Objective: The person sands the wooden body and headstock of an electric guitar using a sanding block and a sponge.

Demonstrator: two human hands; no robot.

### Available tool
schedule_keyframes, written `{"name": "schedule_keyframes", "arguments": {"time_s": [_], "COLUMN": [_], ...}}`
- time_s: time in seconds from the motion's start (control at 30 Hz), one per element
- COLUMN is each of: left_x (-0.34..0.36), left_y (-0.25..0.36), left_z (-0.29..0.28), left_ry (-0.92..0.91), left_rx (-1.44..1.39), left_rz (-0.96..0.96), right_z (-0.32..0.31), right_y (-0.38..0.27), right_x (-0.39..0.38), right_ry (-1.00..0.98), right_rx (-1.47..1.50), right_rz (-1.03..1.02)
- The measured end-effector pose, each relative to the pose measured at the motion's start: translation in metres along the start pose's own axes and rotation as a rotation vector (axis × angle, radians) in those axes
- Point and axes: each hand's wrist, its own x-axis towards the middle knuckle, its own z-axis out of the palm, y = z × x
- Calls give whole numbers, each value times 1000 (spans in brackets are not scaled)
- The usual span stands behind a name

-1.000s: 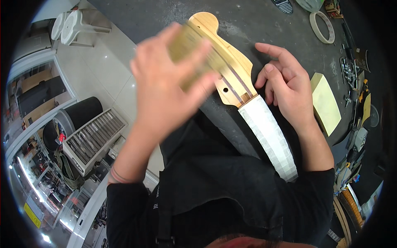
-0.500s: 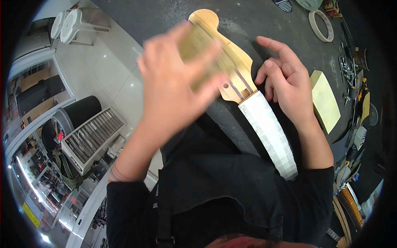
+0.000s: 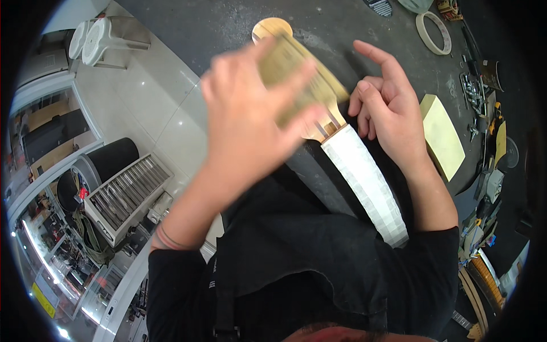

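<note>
A guitar neck lies slantwise from the dark workbench toward my body, its pale wooden headstock (image 3: 273,26) at the far end. Masking tape (image 3: 367,182) covers the fretboard in whitish strips. My left hand (image 3: 242,105), blurred by motion, is spread over a flat yellow-green sanding block (image 3: 279,65), thumb and fingers gripping it. The block sits over the headstock's face and hides most of it. Beside the headstock's right edge rests my right hand (image 3: 387,102), holding nothing visible, index finger stretched out and the others loosely curled.
A pale yellow block (image 3: 443,137) lies right of my right hand on the workbench (image 3: 211,34). Beyond it are a roll of tape (image 3: 433,33), metal tuner parts (image 3: 470,88) and assorted tools. Left of the bench, white stools (image 3: 102,43) and a slatted metal unit (image 3: 128,196) stand on the tiled floor.
The sanding block and my left hand have shifted right and slightly down along the headstock, covering its right edge. My right hand and the neck have barely changed.
</note>
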Motion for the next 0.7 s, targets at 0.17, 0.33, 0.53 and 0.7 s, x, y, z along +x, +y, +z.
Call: {"name": "schedule_keyframes", "arguments": {"time_s": [0.17,0.33,0.53,0.7], "left_x": [6,33,19,14], "left_y": [9,-32,-3,11], "left_z": [2,9,8,12], "left_ry": [16,94,23,26], "left_rx": [12,42,-39,-33], "left_rz": [28,-24,48,66], "right_z": [1,0,-1,1], "right_y": [-3,2,2,2], "right_x": [1,0,0,0], "right_ry": [19,34,32,54], "right_rx": [2,35,63,82], "right_rz": [-35,-72,-55,-84]}}
